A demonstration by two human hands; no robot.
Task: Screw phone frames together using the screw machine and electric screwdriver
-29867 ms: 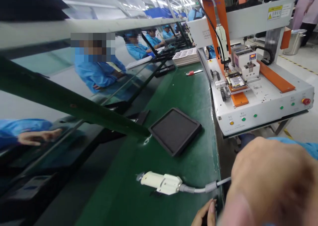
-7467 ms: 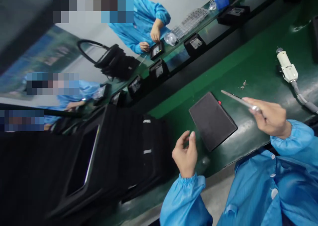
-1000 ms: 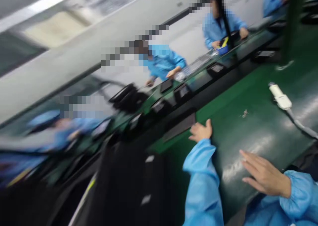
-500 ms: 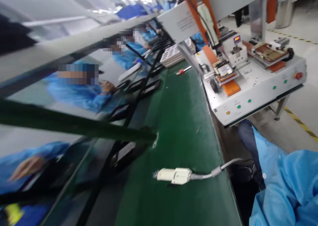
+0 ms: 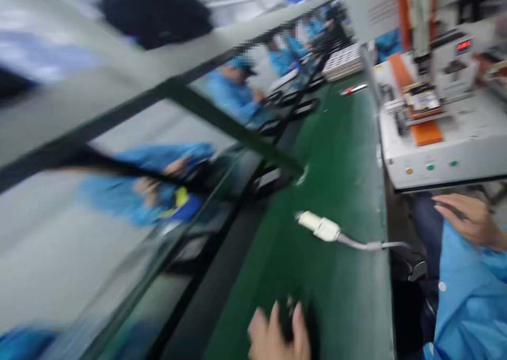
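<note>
My left hand (image 5: pixel 277 334) is at the bottom edge over the green conveyor belt (image 5: pixel 340 154). It is smeared by motion, and a dark shape shows between its fingers. My right hand (image 5: pixel 467 220) is at the right, off the belt's edge and below the white machine (image 5: pixel 443 143). Its fingers curl around a thin dark tool (image 5: pixel 447 209). A white hand-held device (image 5: pixel 319 227) on a grey cable lies on the belt between the two hands.
The machine has an orange plate, coloured buttons and a red number display. Far up the belt lie a red-handled tool (image 5: pixel 354 90) and a stack of white trays (image 5: pixel 344 62). People in blue coats (image 5: pixel 233 93) work behind a green frame bar across the line.
The view has swung left and down. Both of my hands have come into view, the left at the bottom edge, the right beside the machine. The white device has not moved on the belt.
</note>
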